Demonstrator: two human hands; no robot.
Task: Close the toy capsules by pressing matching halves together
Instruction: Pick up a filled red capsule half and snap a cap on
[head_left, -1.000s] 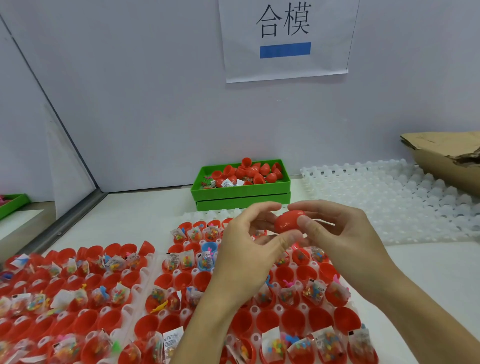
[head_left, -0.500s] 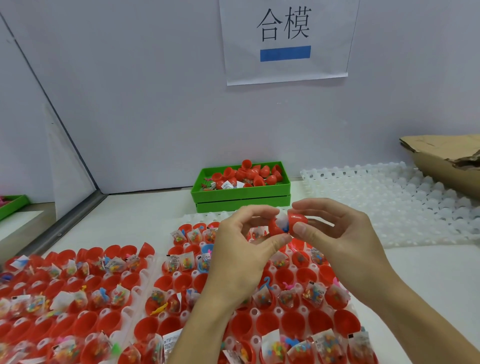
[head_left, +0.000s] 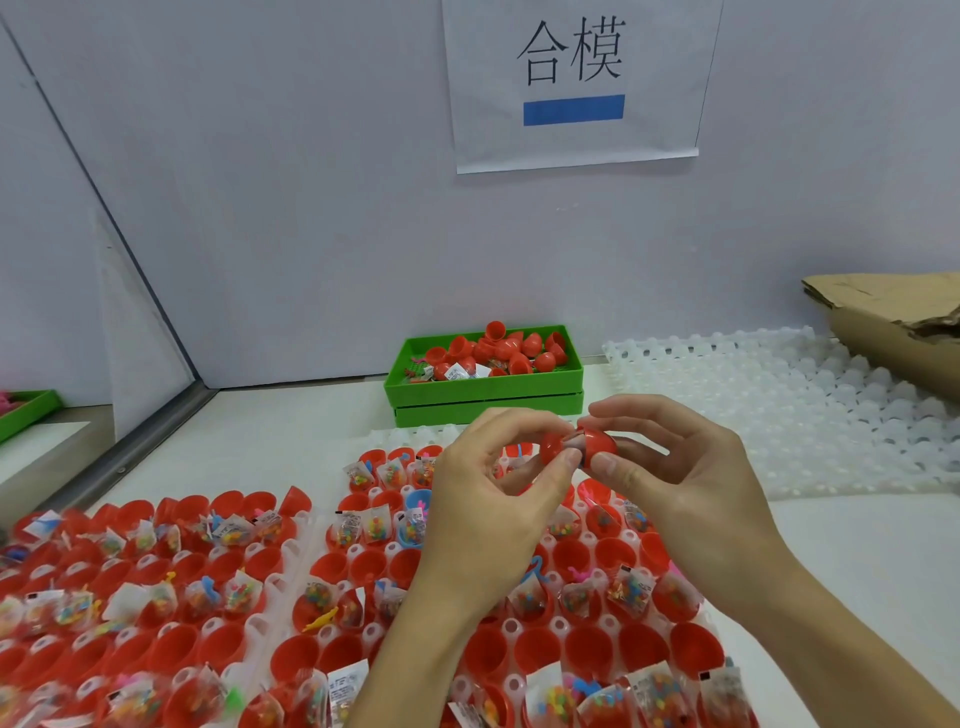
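Note:
A red toy capsule (head_left: 582, 447) is held in the air above the trays, its two halves nearly together with a narrow gap that shows a pale packet inside. My left hand (head_left: 493, 504) pinches the left half between thumb and fingers. My right hand (head_left: 680, 483) pinches the right half the same way. Below them a white tray (head_left: 332, 525) holds several open red halves, many with small bagged toys inside. A second such tray (head_left: 291, 551) lies at the left.
A green bin (head_left: 483, 387) of loose red halves stands at the back against the wall. Empty white trays (head_left: 779, 410) are stacked at the right, beside a cardboard box (head_left: 893, 327). Another green bin (head_left: 26, 415) sits far left behind a partition.
The capsule looked closed a second ago, then a gap with a pale packet showed between the halves. The gap is narrower now. Both hands stay together at about the same height.

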